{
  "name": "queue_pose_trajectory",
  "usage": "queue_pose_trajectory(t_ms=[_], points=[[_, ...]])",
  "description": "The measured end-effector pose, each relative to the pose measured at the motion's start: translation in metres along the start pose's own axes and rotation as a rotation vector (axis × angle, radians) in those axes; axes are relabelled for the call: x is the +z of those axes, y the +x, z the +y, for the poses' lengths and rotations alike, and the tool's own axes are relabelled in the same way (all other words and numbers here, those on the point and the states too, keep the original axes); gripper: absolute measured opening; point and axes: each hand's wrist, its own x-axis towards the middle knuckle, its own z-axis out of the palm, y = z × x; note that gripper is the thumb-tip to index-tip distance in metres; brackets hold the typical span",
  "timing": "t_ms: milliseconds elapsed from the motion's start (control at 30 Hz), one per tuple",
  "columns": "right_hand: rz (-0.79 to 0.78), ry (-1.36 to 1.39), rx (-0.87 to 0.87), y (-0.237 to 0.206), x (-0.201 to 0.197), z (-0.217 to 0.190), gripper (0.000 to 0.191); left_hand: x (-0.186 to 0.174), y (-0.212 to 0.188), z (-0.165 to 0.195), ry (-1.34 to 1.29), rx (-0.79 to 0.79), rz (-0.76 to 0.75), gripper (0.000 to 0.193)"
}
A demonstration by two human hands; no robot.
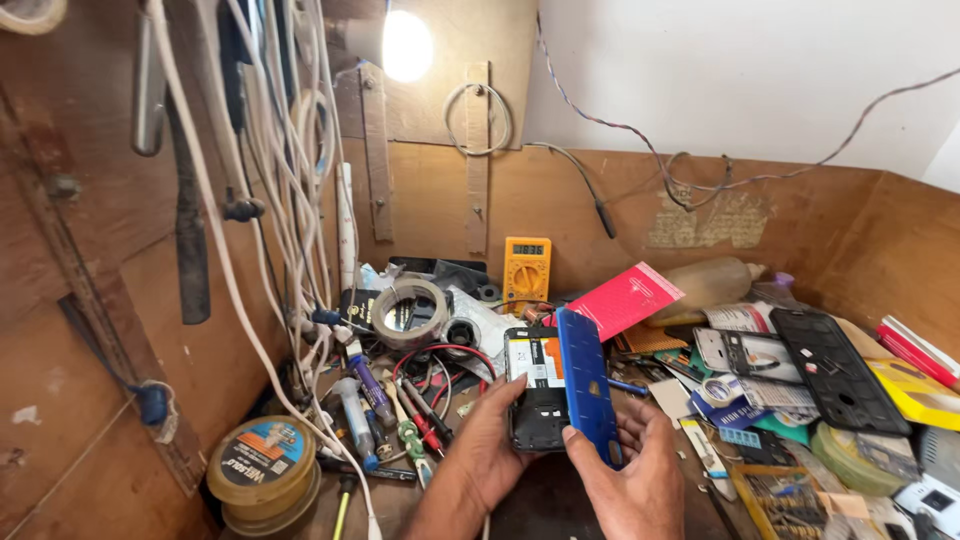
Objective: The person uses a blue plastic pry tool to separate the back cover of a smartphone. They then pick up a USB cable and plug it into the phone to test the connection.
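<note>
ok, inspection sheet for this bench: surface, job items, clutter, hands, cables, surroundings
Surface: wooden bench, mostly covered.
Job's things: opened phone, battery showing; blue back cover tilted on edge beside it.
Clutter: yellow multimeter, tape roll, solder spool, screwdrivers, pink card, black phone frame.
Grippers: left hand holds the phone; right hand holds the cover.
Cables: white cables hanging left; twisted wire along the wall.
Surroundings: lit bulb, plywood walls.
</note>
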Motion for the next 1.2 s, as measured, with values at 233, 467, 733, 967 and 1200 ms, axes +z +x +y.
queue_pose_trajectory(t_ms=[233, 467, 733, 967, 1200], points=[[-0.086, -0.019, -0.008, -0.004, 0.015, -0.038, 0.067, 0.008, -0.024, 0.020, -0.122, 0.052, -0.096, 0.053], [-0.176, 0.129, -0.020, -0.013, -0.006, -0.111, 0.060, 0.057, -0.059, 0.036, -0.169, 0.031, -0.103, 0.047], [-0.206, -0.179, 0.007, -0.018, -0.019, -0.128, 0.057, 0.074, -0.073, 0.034, -0.035, 0.105, -0.052, 0.042], [-0.258, -0.229, 0.033, -0.014, -0.009, -0.096, 0.056, 0.049, -0.053, 0.018, -0.027, 0.095, -0.015, 0.048], [-0.310, -0.081, 0.012, -0.006, 0.002, -0.059, 0.055, 0.021, -0.030, 0.005, -0.020, 0.096, 0.004, 0.050]])
